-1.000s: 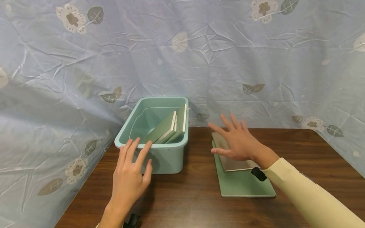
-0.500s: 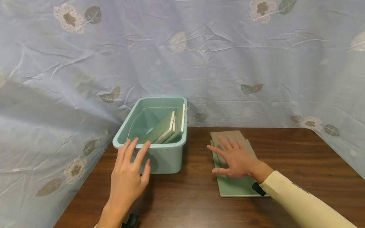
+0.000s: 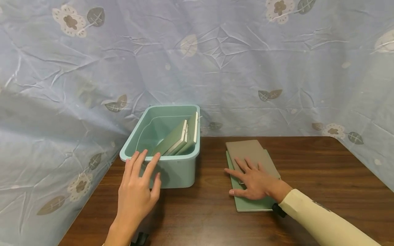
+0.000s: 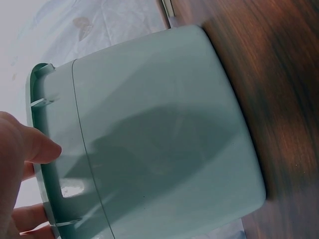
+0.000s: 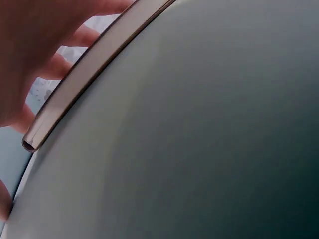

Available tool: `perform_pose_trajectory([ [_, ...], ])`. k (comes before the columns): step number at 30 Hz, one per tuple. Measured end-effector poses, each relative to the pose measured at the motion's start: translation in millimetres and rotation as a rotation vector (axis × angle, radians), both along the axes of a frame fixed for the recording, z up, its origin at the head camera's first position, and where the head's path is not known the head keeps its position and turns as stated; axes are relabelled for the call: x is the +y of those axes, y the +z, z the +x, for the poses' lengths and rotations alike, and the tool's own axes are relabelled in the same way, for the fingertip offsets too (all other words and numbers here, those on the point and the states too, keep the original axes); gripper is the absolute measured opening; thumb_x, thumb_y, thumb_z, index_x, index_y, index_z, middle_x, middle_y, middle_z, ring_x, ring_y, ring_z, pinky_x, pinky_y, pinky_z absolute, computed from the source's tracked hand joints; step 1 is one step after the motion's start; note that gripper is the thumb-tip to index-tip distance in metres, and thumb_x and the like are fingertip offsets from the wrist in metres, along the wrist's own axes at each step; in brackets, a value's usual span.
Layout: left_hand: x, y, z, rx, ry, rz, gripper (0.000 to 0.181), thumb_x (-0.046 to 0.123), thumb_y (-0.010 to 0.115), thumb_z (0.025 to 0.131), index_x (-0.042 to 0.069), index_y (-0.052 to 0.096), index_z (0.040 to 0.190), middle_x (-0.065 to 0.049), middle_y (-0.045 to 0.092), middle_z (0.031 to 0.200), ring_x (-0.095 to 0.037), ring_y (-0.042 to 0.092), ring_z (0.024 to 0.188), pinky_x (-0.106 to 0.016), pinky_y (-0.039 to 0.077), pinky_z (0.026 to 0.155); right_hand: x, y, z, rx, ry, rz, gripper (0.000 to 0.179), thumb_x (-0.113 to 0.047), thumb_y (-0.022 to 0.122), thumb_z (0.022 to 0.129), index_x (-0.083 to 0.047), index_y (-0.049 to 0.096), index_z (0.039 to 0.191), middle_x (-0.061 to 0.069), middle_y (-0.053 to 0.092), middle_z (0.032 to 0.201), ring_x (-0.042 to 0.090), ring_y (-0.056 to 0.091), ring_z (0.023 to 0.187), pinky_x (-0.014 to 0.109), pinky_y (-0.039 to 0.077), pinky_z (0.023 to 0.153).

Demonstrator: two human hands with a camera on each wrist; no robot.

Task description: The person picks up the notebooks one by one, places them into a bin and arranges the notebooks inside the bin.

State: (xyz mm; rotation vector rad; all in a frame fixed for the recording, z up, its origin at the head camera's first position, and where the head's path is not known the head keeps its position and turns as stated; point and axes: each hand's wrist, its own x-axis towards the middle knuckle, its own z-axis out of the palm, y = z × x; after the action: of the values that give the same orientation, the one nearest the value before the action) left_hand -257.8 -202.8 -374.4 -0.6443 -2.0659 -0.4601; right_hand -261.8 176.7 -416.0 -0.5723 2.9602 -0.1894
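Note:
Two notebooks lie stacked on the table: a smaller grey-beige one at a slant over a larger green one. My right hand is spread flat over the stack, its fingertips at the near part of the beige cover and the thumb over the green one. In the right wrist view the beige notebook's page edge runs under my fingertips. At the left stands a pale green plastic bin. My left hand has its relaxed fingertips at the bin's near rim, with the thumb outside the wall.
Inside the bin several green notebooks lean toward its right wall. The dark wooden table extends between bin and stack and off to the right. A grey-blue floral cloth hangs behind and along the left side.
My right hand has come toward me and down over the notebooks, uncovering more of the beige cover. The left hand keeps its place by the rim. The head view has shifted slightly.

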Motion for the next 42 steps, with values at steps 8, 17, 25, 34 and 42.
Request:
perform_pose_trajectory([
  [8, -2.7, 0.3, 2.8, -0.067, 0.026, -0.044, 0.057, 0.015, 0.063, 0.086, 0.018, 0.054, 0.142, -0.022, 0.050, 0.143, -0.041, 0.040, 0.139, -0.062, 0.031, 0.115, 0.6, -3.5, 0.8, -0.014, -0.015, 0.019, 0.076, -0.077, 0.039, 0.089, -0.044, 0.024, 0.155, 0.007, 0.000, 0.168, 0.044, 0.004, 0.152, 0.081, 0.010, 0.108],
  [17, -3.5, -0.1, 3.1, -0.056, 0.032, -0.037, 0.059, 0.012, 0.067, 0.084, 0.017, 0.055, 0.141, -0.022, 0.052, 0.142, -0.041, 0.042, 0.137, -0.063, 0.032, 0.114, 2.2, 0.0, -0.8, -0.049, -0.089, 0.033, 0.079, -0.080, 0.039, 0.087, -0.046, 0.020, 0.155, 0.005, 0.000, 0.168, 0.054, 0.004, 0.148, 0.087, 0.010, 0.102],
  [25, -4.4, -1.2, 2.0, -0.037, 0.013, -0.025, 0.057, 0.014, 0.064, 0.085, 0.018, 0.056, 0.141, -0.023, 0.052, 0.140, -0.043, 0.042, 0.137, -0.061, 0.034, 0.113, 5.9, 8.4, -5.0, -0.038, -0.132, 0.125, 0.081, -0.080, 0.038, 0.087, -0.046, 0.015, 0.156, 0.008, 0.008, 0.168, 0.063, 0.017, 0.141, 0.084, 0.025, 0.098],
  [34, -5.8, 0.1, 2.6, -0.044, 0.020, -0.031, 0.057, 0.014, 0.065, 0.085, 0.018, 0.056, 0.141, -0.022, 0.052, 0.141, -0.043, 0.042, 0.138, -0.060, 0.033, 0.114, 6.8, 11.1, -11.3, -0.048, -0.120, 0.135, 0.084, -0.080, 0.039, 0.086, -0.043, 0.013, 0.157, 0.012, 0.010, 0.167, 0.067, 0.021, 0.137, 0.084, 0.030, 0.094],
  [42, -5.3, 0.0, 3.2, -0.061, 0.031, -0.045, 0.057, 0.015, 0.064, 0.086, 0.018, 0.055, 0.142, -0.022, 0.051, 0.143, -0.043, 0.042, 0.137, -0.059, 0.031, 0.116, 10.0, 11.6, -13.5, 0.058, -0.003, 0.167, 0.087, -0.076, 0.043, 0.088, -0.030, 0.022, 0.158, 0.024, 0.026, 0.160, 0.055, 0.058, 0.115, 0.071, 0.031, 0.108],
])
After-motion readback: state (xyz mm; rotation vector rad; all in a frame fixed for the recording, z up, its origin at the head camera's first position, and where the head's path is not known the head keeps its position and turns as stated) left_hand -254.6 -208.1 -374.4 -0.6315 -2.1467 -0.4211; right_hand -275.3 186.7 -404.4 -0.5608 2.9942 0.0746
